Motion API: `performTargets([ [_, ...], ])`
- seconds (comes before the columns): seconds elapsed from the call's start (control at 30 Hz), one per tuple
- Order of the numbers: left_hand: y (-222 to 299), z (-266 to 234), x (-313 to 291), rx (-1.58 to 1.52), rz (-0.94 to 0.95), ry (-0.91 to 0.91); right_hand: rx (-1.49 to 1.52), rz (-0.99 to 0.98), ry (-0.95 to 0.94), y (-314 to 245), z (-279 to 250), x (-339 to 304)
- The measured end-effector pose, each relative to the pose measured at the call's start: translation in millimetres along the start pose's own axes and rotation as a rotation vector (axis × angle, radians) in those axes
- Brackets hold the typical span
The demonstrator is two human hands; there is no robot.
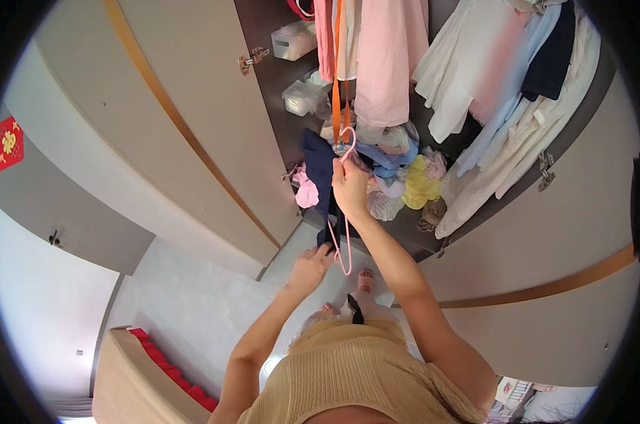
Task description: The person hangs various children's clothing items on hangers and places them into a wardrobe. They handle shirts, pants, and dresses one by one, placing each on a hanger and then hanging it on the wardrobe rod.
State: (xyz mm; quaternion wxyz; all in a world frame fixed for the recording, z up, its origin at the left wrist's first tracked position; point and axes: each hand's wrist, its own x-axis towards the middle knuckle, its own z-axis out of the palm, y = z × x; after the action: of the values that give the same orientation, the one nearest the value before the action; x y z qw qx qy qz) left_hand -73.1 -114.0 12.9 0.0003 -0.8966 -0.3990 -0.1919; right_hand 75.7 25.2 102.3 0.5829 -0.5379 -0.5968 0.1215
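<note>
My right hand (350, 187) grips a pink clothes hanger (353, 138) just under its hook. The hanger is held upright and turned nearly edge-on. A navy blue garment (318, 164) hangs beside it, partly behind my right hand. Whether the cloth is on the hanger, I cannot tell. Lower down, my left hand (310, 273) has its fingers closed on the bottom end of the navy cloth, near the hanger's lower corner. Behind both hands lies a heap of clothes on the wardrobe floor, with a yellow piece (422, 185) and a pink piece (306, 191) in it.
Above the heap hang a pink garment (382, 67), an orange strap (337, 106) and several light clothes at the right. Clear plastic bins (294, 41) sit on the left shelves. Open wardrobe doors stand at left (193, 92) and right (518, 247). Grey floor (186, 297) lies below.
</note>
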Motion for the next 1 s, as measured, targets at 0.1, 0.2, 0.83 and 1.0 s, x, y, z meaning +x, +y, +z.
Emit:
performTargets([
  [0.1, 11, -14, 4, -0.117, 0.111, 0.01, -0.127, -0.03, 0.026, 27, 17, 11],
  [0.2, 21, -24, 1, -0.284, 0.127, 0.027, -0.271, -0.105, 0.074, 41, 30, 10],
  [0.83, -109, -78, -1, -0.317, -0.411, 0.314, 0.173, -0.104, -0.976, -5, -60, 27],
  [1.0, -95, -87, 9, -0.77, -0.465, 0.45, 0.043, -0.068, -1.1, -22, -91, 51],
])
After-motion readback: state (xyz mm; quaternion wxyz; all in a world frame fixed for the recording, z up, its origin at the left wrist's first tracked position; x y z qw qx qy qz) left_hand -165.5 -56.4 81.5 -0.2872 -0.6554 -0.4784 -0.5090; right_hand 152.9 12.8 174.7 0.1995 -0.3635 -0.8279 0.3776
